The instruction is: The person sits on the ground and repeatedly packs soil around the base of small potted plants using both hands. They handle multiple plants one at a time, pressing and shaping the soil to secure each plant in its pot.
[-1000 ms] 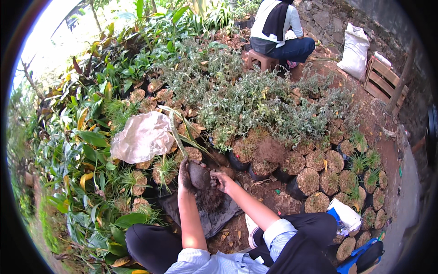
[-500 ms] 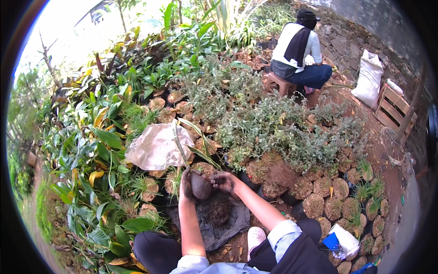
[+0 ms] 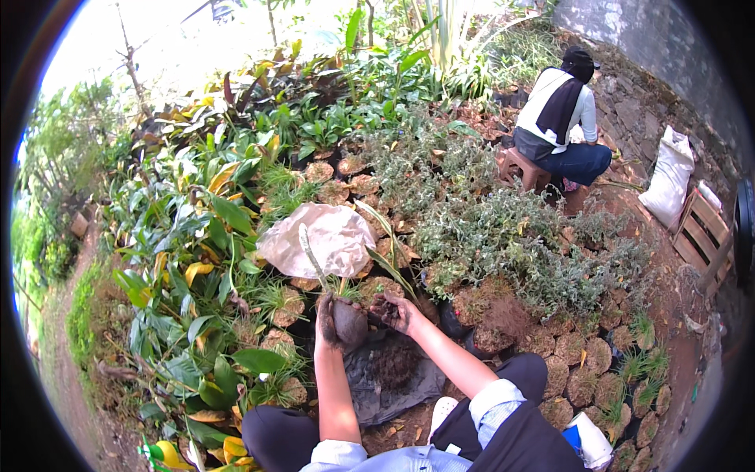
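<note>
My left hand (image 3: pixel 326 324) is closed around the side of a rounded brown clump (image 3: pixel 351 324) that looks like packed soil. A pale green, thick stem (image 3: pixel 313 256) rises by this hand, seemingly from the clump. To the right, my right hand (image 3: pixel 395 311) hovers just apart from the clump, its dirt-covered fingers loosely bent and slightly spread. Dark loose soil (image 3: pixel 395 363) lies below both hands on a black plastic sheet (image 3: pixel 370 400) between my knees. Beyond the hands, a crumpled whitish plastic sheet (image 3: pixel 318 240) rests over potted plants.
Leafy plants (image 3: pixel 197 315) crowd the left side. Grey-green bushy plants (image 3: pixel 503 228) and several round soil-filled pots (image 3: pixel 594 354) stand right. Another person (image 3: pixel 560 118) sits on a brown stool (image 3: pixel 521 169) at the far right, near a white sack (image 3: pixel 668 177) and a wooden crate (image 3: pixel 702 228).
The whole view has shifted, so the scene sits farther right and slightly lower. My right hand has drawn a little away from the clump; my left hand still holds it.
</note>
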A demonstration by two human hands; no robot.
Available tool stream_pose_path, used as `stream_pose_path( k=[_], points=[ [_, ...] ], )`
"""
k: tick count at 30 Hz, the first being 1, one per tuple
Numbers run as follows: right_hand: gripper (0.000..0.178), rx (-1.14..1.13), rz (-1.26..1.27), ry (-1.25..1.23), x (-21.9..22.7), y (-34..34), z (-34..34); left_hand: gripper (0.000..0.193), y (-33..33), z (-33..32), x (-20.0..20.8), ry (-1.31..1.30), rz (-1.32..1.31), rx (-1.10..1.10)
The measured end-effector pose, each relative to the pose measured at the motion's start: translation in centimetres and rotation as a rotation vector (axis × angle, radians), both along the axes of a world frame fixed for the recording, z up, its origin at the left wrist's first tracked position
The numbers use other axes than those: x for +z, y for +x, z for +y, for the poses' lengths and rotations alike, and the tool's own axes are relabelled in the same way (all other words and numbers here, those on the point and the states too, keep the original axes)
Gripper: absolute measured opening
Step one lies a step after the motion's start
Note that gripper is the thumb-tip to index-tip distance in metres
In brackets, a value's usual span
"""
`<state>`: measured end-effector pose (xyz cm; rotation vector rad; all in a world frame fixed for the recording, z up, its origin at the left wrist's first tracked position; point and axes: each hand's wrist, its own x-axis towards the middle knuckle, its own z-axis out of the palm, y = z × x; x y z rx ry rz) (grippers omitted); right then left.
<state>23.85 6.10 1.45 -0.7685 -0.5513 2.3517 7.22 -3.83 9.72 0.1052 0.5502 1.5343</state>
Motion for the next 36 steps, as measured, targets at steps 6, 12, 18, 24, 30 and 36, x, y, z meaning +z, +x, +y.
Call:
stream_pose_path(
  k=[6, 12, 18, 24, 30, 36],
  points=[
    [0.041, -0.118, -0.096, 0.013, 4.2, -0.2, -0.1, 0.035, 0.6, 0.4, 1.2, 0.013, 0.039, -0.036],
    [0.040, -0.313, -0.268, 0.097, 10.8, 4.3, 0.8, 0.037, 5.9, 2.1, 5.3, 0.048, 0.076, -0.118],
    [0.039, -0.420, -0.002, 0.284, 15.7, 14.6, -1.2, 0.039, 14.6, 3.7, 7.1, 0.106, -0.025, -0.342],
    [0.022, -0.592, 0.099, 0.266, 17.6, 22.9, -6.5, 0.037, 23.4, 3.1, 7.0, 0.013, -0.018, -0.465],
    [0.021, -0.793, 0.102, 0.218, 13.0, 31.3, -10.5, 0.037, 31.4, 0.4, 4.0, -0.014, 0.103, -0.654],
    [0.021, -0.976, 0.122, 0.180, 9.3, 36.8, -15.6, 0.040, 36.1, -3.3, 1.6, -0.062, 0.021, -0.886]
  ],
)
